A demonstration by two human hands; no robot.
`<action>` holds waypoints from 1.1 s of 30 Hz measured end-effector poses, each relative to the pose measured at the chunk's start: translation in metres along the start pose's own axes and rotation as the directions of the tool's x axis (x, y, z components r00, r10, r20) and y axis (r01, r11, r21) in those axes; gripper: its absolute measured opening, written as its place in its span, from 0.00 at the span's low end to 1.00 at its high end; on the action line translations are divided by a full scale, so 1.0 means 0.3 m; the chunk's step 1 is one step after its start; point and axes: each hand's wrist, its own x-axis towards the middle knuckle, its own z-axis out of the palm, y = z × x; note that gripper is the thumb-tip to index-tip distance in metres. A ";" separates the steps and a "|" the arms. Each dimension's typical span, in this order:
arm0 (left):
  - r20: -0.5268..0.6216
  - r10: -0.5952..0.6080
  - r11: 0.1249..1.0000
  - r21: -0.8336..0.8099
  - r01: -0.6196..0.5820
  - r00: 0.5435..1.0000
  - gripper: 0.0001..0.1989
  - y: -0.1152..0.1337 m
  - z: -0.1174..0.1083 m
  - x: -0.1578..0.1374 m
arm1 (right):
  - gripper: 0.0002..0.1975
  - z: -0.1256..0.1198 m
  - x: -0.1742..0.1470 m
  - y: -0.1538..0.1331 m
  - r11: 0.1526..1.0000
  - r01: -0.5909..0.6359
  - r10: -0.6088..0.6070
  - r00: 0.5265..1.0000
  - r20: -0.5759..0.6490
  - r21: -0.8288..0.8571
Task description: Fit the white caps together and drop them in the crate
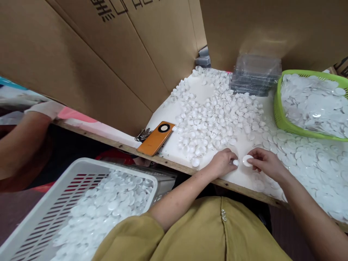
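Observation:
Near the table's front edge, my left hand [223, 163] pinches a small white plastic piece [235, 162] between thumb and fingers. Just to its right, my right hand [265, 163] holds a flat white disc [247, 160] by its edge. A narrow gap separates the two pieces. Beyond my left hand spreads a heap of small white cup-like pieces [214, 119]. Many thin white discs [312, 163] lie in a layer to the right, beside and beyond my right hand.
A green basket [278, 116] full of discs stands at the right, near stacked clear plastic trays [257, 74]. An orange phone [155, 139] and keys [144, 135] lie at the table edge. Cardboard [108, 61] walls the left. Below sits a white crate [78, 166] of white pieces. Another person's arm [25, 141] is far left.

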 end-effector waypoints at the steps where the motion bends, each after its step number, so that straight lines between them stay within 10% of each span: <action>1: 0.005 0.011 1.000 0.004 -0.011 1.000 0.10 -0.001 0.001 0.002 | 0.13 0.035 0.009 -0.004 0.996 -0.052 0.049 0.998 0.040 0.069; 15: 0.238 0.107 0.994 -0.011 -0.108 0.965 0.13 0.001 -0.111 0.004 | 0.16 0.136 0.072 -0.033 0.944 -0.315 0.294 0.938 0.182 0.102; 22: 0.295 -0.112 0.986 0.155 0.068 0.949 0.16 -0.004 -0.109 0.029 | 0.13 0.132 0.105 -0.046 0.914 -0.406 0.391 0.894 0.218 0.025; 33: 0.191 -0.113 0.988 -0.080 0.130 0.975 0.09 0.041 -0.167 -0.073 | 0.12 0.133 0.048 -0.063 0.973 -0.228 0.211 0.949 0.235 0.045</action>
